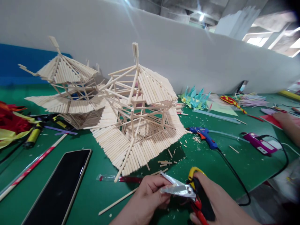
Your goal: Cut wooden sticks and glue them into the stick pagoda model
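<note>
At the near edge of the table, the right hand (pixel 217 203) is wrapped tight round the yellow-and-red handles of the snips (pixel 179 188), whose blades are parted. The left hand (pixel 145 200) pinches the lower blade near its tip; I can't tell whether a sliver of stick sits there. To my eye those fingertips should sit back from the edge before any squeeze. The model (pixel 138 118) stands just beyond, with a long stick (pixel 117 201) lying near left.
</note>
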Demonstrator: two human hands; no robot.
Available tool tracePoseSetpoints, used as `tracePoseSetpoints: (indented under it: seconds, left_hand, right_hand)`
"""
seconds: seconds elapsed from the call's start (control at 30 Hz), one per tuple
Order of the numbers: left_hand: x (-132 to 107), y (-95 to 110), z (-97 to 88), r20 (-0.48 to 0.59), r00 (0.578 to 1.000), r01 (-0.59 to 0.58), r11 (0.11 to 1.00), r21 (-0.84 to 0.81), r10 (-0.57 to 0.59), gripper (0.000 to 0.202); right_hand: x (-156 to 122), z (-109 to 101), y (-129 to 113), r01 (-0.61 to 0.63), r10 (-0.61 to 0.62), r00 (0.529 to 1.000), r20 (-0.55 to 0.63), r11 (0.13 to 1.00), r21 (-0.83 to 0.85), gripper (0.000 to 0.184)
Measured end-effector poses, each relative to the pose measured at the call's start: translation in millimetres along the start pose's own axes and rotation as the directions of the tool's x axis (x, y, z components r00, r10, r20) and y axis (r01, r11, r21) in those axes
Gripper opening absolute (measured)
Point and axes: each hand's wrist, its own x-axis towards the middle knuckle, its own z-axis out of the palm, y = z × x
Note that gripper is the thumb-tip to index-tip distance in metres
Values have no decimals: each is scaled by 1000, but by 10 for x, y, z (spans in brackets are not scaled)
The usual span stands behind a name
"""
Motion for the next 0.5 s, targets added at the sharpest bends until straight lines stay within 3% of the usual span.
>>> tracePoseSetpoints:
  seconds: [0.13,0.23,0.37,0.5]
  left_hand:
    - [15,-1,6,98,991,99,993,-63,-93,22]
    - [29,-10,14,125,987,107,991,-74,-97,26]
    - [59,-44,24,12,1000,-4,1000,-17,4,27]
    - [64,-46,53,-120,984,-126,991,47,131,24]
  right_hand:
    - [-26,1,-24,-21,21,1000,17,999,31,36]
    - [-40,65,8,-40,40,999,6,998,54,33]
    - [-28,136,67,-59,63,996,-60,997,53,33]
    - [26,125,33,-86,89,995,-35,993,76,28]
